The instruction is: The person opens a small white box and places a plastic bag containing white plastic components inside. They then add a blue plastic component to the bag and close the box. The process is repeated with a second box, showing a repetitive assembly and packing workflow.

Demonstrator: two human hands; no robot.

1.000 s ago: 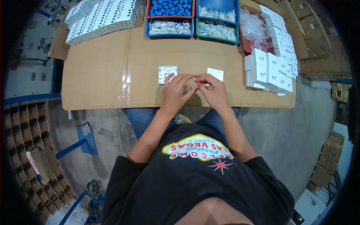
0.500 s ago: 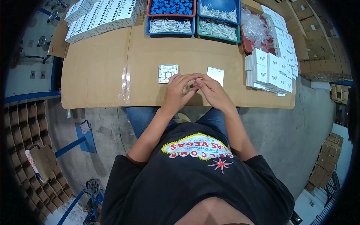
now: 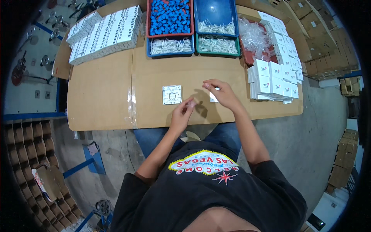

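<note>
My left hand (image 3: 181, 115) is over the near part of the cardboard-covered table, its thumb and fingertips closed together. Anything between them is too small to make out. Just beyond it lies a square white device plate with a moulded, metal-fitted face (image 3: 172, 95). My right hand (image 3: 222, 94) hovers to the right, its fingers bent into a pinch, and what they hold, if anything, cannot be seen. A flat white square plate (image 3: 214, 98) lies beneath the right hand, which partly hides it. The two hands are apart.
At the back stand a red tray of blue parts (image 3: 170, 35), a blue tray (image 3: 181, 54) and a green tray (image 3: 217, 54) of white pieces. Clear plastic bags (image 3: 254, 35) fill a red tray. White boxes (image 3: 270, 79) are stacked right; rows of white units (image 3: 106, 34) stand left.
My hands were together and have now parted, the left drawing nearer to me and the right staying over the white plate. The whole view has shifted, so the table sits lower.
</note>
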